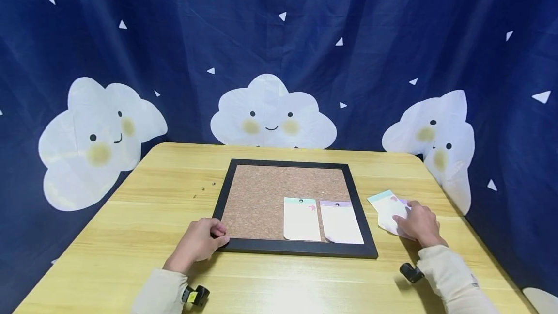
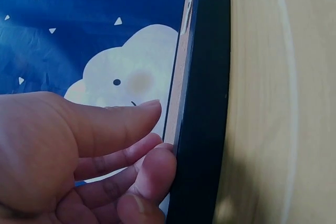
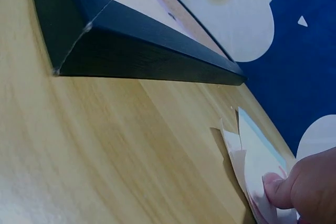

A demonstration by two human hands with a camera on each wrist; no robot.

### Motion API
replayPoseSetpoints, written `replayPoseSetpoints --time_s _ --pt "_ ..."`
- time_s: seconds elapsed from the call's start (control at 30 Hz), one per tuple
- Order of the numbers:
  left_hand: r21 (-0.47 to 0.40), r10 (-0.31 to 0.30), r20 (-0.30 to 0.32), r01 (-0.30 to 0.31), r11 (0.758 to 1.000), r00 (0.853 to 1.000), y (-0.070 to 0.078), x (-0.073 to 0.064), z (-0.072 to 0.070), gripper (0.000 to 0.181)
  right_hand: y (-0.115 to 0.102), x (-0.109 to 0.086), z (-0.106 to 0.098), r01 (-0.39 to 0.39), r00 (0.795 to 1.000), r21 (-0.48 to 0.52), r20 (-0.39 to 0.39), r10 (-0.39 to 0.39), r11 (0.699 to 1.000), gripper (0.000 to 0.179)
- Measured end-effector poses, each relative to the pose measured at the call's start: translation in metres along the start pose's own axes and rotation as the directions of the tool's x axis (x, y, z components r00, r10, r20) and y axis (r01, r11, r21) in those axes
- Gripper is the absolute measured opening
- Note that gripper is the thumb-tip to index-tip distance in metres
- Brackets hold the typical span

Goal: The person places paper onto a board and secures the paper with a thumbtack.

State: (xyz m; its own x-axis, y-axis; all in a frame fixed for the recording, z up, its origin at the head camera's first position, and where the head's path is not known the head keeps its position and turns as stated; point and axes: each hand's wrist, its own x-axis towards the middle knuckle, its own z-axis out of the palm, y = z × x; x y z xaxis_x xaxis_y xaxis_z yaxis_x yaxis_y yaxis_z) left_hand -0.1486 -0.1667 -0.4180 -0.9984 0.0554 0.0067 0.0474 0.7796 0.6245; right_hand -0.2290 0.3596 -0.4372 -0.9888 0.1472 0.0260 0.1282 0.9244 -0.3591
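Observation:
A cork board (image 1: pixel 261 197) in a black frame lies on the table. Two paper notes are fixed on its right part, one with a green top strip (image 1: pixel 302 219) and one with a purple strip (image 1: pixel 342 222), each with a small pin at the top. My left hand (image 1: pixel 198 243) rests at the frame's lower left corner, fingertips touching the black edge (image 2: pixel 202 98), thumb apart from it. To the right of the board, my right hand (image 1: pixel 420 224) pinches a few loose paper notes (image 1: pixel 389 212), thumb on top (image 3: pixel 281 190); its other fingers are mostly hidden.
Several small pins (image 1: pixel 203 189) lie on the wooden table (image 1: pixel 144 217) left of the board. A dark blue curtain (image 1: pixel 270 23) with white clouds hangs behind the table and down both sides.

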Motion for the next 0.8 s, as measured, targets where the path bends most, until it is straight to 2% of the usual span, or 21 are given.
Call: replayPoseSetpoints --time_s 0.27,0.5,0.8 --pt "0.007 -0.023 0.02 0.023 1.0 1.0 -0.0036 -0.003 0.0026 0.012 -0.0016 0.0022 0.0011 0.007 0.999 -0.021 0.043 -0.006 1.0 0.067" --pt "0.008 -0.003 0.006 0.003 1.0 1.0 -0.0012 0.003 0.0019 0.013 -0.0038 0.0035 -0.0059 -0.01 0.999 -0.01 0.032 0.011 1.0 0.064" --pt "0.005 -0.029 0.013 0.028 1.0 1.0 -0.0028 0.0029 0.0019 0.011 -0.0042 0.0022 -0.0025 -0.015 0.999 0.008 0.037 0.014 1.0 0.065"
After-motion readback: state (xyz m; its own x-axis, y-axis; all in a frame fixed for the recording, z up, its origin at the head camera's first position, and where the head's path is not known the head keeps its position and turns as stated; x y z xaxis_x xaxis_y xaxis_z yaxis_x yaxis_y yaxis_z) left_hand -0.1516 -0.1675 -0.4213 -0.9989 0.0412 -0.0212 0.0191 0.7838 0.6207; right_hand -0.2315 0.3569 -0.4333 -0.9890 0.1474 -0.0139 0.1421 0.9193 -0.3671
